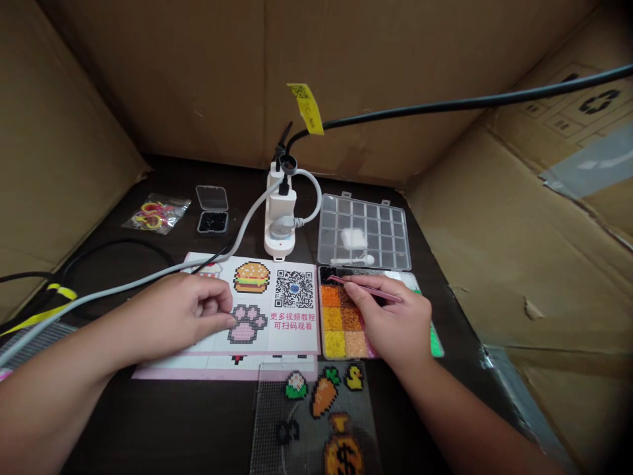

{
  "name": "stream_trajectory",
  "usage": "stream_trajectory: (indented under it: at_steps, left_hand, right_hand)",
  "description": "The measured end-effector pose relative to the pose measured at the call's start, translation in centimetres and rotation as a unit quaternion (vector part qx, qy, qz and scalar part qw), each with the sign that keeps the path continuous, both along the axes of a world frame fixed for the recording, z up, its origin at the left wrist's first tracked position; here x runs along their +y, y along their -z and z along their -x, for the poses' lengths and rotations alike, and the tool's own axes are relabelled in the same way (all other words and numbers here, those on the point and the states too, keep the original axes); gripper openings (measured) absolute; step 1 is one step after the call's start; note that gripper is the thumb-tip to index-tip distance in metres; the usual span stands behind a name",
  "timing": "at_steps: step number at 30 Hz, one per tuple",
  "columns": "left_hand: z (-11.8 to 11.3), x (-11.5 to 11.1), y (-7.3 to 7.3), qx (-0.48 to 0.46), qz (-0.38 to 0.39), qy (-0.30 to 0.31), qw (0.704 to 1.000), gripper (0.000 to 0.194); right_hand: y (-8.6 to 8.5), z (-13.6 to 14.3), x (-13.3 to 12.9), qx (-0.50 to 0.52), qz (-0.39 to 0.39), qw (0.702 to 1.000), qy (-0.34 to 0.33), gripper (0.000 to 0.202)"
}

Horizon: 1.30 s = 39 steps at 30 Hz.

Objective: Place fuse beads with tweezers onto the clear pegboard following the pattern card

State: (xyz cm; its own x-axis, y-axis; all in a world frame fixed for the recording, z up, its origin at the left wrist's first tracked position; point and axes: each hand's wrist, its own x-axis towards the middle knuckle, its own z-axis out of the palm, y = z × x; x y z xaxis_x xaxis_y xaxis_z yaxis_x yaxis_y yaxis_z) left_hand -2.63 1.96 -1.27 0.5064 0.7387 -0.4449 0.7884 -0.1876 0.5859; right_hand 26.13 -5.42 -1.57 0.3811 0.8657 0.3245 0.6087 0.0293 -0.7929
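Note:
My left hand (185,313) rests on the printed pattern sheet (291,340), its fingers curled loosely and its thumb tip beside the pink paw picture (243,326). Nothing shows between those fingers. Pinched in my right hand (398,316) is a pair of pink tweezers (370,288), pointing left. The tweezer tips are over the black beads (328,274) in the back left compartment of the bead box (324,354). Nearest me lies a clear pegboard (267,448) bearing a carrot, a duck, a money bag and other bead figures, with a small black outline at its left.
The box's clear lid (363,211) lies open behind it with a white block and small spoon. A power strip (279,244) with cables stands mid-table. At left are a small case of black beads (213,222) and a bag of rings (157,214). Cardboard walls (222,79) surround the table.

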Motion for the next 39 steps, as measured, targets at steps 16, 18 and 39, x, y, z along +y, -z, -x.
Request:
stream_trajectory:
  at_steps: [16, 18, 39]
  left_hand:
    - [-0.15, 0.05, -0.05, 0.004, 0.003, -0.001, 1.0, 0.029]
    - [-0.16, 0.05, -0.08, 0.006, 0.003, -0.002, 1.0, 0.028]
    - [0.03, -0.02, 0.01, 0.005, -0.003, 0.0, 1.0, 0.027]
  right_hand:
    - [-0.31, -0.24, -0.16, -0.014, -0.022, 1.0, 0.005, 0.006]
    - [-0.3, -0.33, -0.19, -0.013, -0.016, 1.0, 0.011, 0.007]
    - [-0.23, -0.58, -0.38, 0.007, 0.024, 0.999, 0.048, 0.014]
